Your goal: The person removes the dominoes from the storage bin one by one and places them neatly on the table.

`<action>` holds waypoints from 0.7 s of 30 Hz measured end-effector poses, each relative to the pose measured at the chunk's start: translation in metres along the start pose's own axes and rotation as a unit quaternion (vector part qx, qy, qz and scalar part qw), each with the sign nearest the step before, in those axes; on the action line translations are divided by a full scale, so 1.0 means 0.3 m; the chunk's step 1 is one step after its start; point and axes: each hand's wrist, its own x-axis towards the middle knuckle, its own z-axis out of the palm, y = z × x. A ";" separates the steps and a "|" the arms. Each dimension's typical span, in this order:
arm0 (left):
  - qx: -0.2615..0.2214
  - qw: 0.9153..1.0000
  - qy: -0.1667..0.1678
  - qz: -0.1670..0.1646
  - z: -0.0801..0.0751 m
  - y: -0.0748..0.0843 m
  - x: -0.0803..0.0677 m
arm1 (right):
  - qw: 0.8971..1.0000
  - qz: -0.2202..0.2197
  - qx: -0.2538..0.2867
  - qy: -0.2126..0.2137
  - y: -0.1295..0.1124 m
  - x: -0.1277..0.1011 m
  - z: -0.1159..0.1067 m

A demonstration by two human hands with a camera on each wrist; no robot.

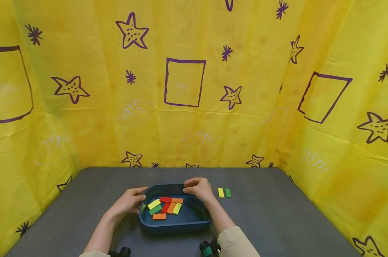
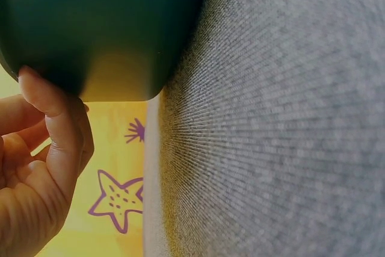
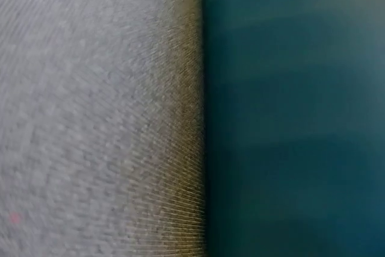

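A dark blue tub (image 1: 194,226) with rounded corners stands on the table in the head view. Inside, mostly toward its left side, lie several small rectangular blocks: red (image 1: 165,199), orange (image 1: 159,216), yellow (image 1: 154,204) and green (image 1: 155,209). My left hand (image 1: 129,202) grips the tub's left end, and its curled fingers (image 2: 63,124) meet the tub wall in the left wrist view. At the far rim, right of middle, my right hand (image 1: 199,189) holds the edge between thumb and fingers. The right wrist view shows the tub's outer wall (image 3: 295,112) but not this hand.
On the grey table (image 1: 271,217), right of the tub, a yellow block (image 1: 221,192) and a green block (image 1: 228,193) lie side by side. A yellow curtain (image 1: 97,135) with purple stars surrounds the back and sides. Black wrist devices (image 1: 210,247) show at the near edge.
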 end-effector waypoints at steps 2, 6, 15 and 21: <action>0.003 1.000 0.000 0.000 -0.001 0.002 0.000 | 1.000 0.010 0.005 -0.011 -0.001 0.001 0.007; 0.004 1.000 -0.001 0.000 -0.005 0.006 0.002 | 0.999 0.025 0.006 -0.024 -0.002 0.000 0.018; 0.000 1.000 -0.007 0.006 -0.007 0.007 0.002 | 0.999 0.034 -0.015 -0.033 0.017 0.001 0.024; -0.006 1.000 -0.018 0.011 -0.006 -0.003 0.000 | 0.998 0.041 -0.012 -0.045 0.015 -0.014 0.025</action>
